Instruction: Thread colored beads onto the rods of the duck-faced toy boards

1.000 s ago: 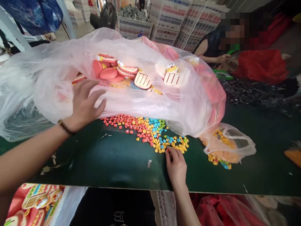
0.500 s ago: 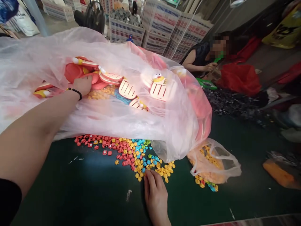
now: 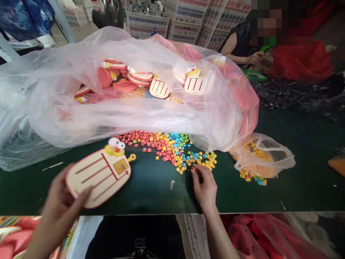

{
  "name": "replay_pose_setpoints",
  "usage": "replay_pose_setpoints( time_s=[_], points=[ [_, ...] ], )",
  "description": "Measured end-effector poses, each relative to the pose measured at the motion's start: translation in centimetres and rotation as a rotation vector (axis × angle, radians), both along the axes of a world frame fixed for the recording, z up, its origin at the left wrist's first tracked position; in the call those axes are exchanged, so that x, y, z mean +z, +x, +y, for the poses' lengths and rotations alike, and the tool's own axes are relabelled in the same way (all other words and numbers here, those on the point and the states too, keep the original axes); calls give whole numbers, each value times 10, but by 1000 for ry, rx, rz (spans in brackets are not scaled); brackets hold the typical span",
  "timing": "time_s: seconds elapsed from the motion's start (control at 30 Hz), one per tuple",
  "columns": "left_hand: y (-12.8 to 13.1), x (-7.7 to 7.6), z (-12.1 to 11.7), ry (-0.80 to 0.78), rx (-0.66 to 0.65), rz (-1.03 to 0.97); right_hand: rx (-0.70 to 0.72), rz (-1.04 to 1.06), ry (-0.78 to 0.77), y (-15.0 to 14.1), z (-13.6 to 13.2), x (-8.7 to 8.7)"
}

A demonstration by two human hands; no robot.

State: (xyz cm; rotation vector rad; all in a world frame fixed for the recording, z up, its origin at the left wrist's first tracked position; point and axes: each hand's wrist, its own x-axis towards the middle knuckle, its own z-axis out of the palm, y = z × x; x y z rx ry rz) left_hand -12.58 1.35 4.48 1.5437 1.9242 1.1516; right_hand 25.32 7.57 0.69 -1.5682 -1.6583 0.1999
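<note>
I log the left hand (image 3: 60, 212) now clear of the plastic bag (image 3: 107, 122), fingers gripping a flat duck-shaped board (image 3: 98, 176) over the green table (image 3: 151, 192); right hand (image 3: 205, 189) fingertips closed at the coloured pieces (image 3: 167, 149), hold unconfirmed.

Bright, even light glares softly on the plastic bag (image 3: 129, 120) and green tabletop (image 3: 153, 190); edges bend and blur.

White plastic crates with red-and-blue patterned sides (image 3: 185, 21) stand stacked at twelve o'clock on a grey concrete floor (image 3: 81, 32), beyond a dark green work table (image 3: 304, 190); a pale metal post (image 3: 62, 21) rises at eleven o'clock.
</note>
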Motion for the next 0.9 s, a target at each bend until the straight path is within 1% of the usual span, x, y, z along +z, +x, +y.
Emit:
replay_pose_setpoints(
  time_s=[0.03, 0.07, 0.13, 0.17, 0.23, 0.3, 0.33, 0.37, 0.4, 0.47, 0.5, 0.53, 0.57, 0.6, 0.63, 0.67, 0.73, 0.8, 0.9],
  points=[
    [15, -11, -16, -51, 3, -186, -23, 81, -25, -3, -1, 0],
    [31, -21, -26, -46, 50, -306, -38, 186, -59, -6, -3, 0],
    [60, -35, -38, -84, 5, -433, -16, 446, -157, -15, -6, 1],
    [71, -39, -42, -88, -11, -470, 20, 573, -212, -20, -7, 1],
    [85, -43, -49, -114, -103, -523, 105, 757, -296, -28, -11, 1],
    [83, -41, -55, -175, -248, -479, 157, 818, -328, -34, -15, 4],
    [78, -39, -56, -199, -308, -391, 167, 806, -328, -37, -17, 7],
    [71, -36, -56, -200, -351, -265, 177, 769, -324, -39, -17, 10],
    [64, -33, -53, -161, -368, -112, 191, 708, -318, -43, -17, 13],
    [54, -26, -40, 18, -413, 190, 230, 528, -288, -53, -12, 19],
    [53, -24, -32, 117, -468, 316, 250, 420, -258, -60, -8, 21],
    [56, -23, -23, 187, -551, 423, 269, 302, -219, -68, -4, 22],
    [61, -23, -14, 225, -622, 512, 285, 174, -171, -77, 1, 22],
    [68, -24, -7, 233, -663, 573, 294, 42, -116, -85, 5, 21],
    [77, -27, -1, 225, -681, 606, 299, -88, -62, -93, 9, 19],
    [87, -30, 2, 207, -672, 614, 303, -208, -18, -98, 10, 17],
    [103, -37, 2, 167, -628, 588, 310, -393, 32, -103, 9, 11],
    [115, -43, -2, 151, -577, 556, 323, -481, 34, -100, 3, 7],
    [121, -46, -8, 147, -541, 510, 333, -494, 12, -93, -13, 4]
  ],
)
